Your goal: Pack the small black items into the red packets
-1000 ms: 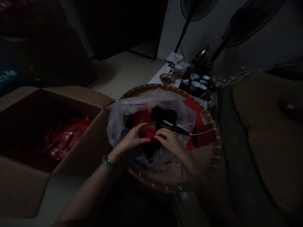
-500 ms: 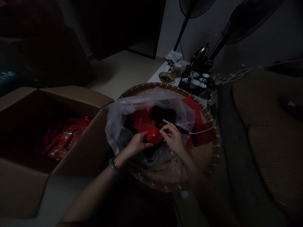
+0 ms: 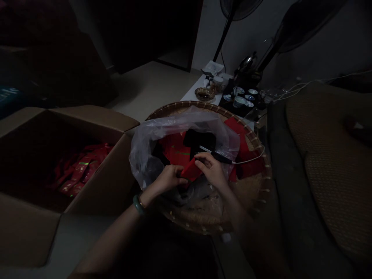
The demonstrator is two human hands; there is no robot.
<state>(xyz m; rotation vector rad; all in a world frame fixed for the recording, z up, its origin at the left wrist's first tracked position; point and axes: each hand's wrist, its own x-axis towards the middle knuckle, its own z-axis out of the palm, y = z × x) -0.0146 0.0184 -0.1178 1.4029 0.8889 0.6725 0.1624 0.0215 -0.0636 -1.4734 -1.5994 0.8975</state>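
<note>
Between my two hands is a small red packet (image 3: 191,170), held over a clear plastic bag (image 3: 145,133). My left hand (image 3: 168,179) grips its lower left end with thumb and fingers. On its upper right end, the fingers of my right hand (image 3: 212,169) are closed. Inside the bag's mouth lie more red packets (image 3: 176,149) and something black (image 3: 200,139). A dark tool with a white cord (image 3: 223,158) rests just beyond my right hand, its pale tip pointing left. The bag sits in a round woven basket (image 3: 252,201).
An open cardboard box (image 3: 113,174) at the left contains many shiny red packets (image 3: 80,168). Red sheets (image 3: 242,147) lie in the basket's right side. Behind are teacups (image 3: 239,101) on a dark tray, a glass dish (image 3: 204,93) and standing fans. A woven-covered seat (image 3: 334,174) is at right.
The red packet between my hands has gone from bulging and rounded to flatter and longer, tilted up to the right. My hands have hardly shifted.
</note>
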